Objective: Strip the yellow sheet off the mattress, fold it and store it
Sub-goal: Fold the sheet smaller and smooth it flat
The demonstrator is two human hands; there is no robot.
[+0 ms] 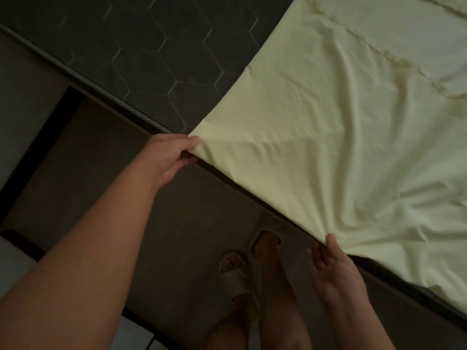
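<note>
My left hand (169, 157) pinches a corner of the sheet (328, 135), thumb on top of the cloth and fingers curled beneath it. It is right at the near edge of the mattress (126, 46), where the corded piping (88, 82) runs. From that corner the sheet's edge sweeps up and away across the mattress top. The pale yellow cloth covers the mattress to the right of that line, and the dark surface with its hexagon stitching shows to the left. The sheet lies rumpled, with creases fanning out from two spots on the mattress's near edge: the corner in my left hand and the place where my right hand (333, 269) meets it. That hand is further along the same edge, palm turned up toward me and fingers mostly straight, with one fingertip touching the sheet's border. Whether it has any cloth between finger and thumb I cannot tell, since the contact itself is hidden. Toward the far right of the mattress a seam or folded strip crosses the sheet. Beside the mattress's near edge, between my two arms, my feet stand on the dark floor (88, 173) in pale slippers (237, 276), one foot just beside the mattress side.
</note>
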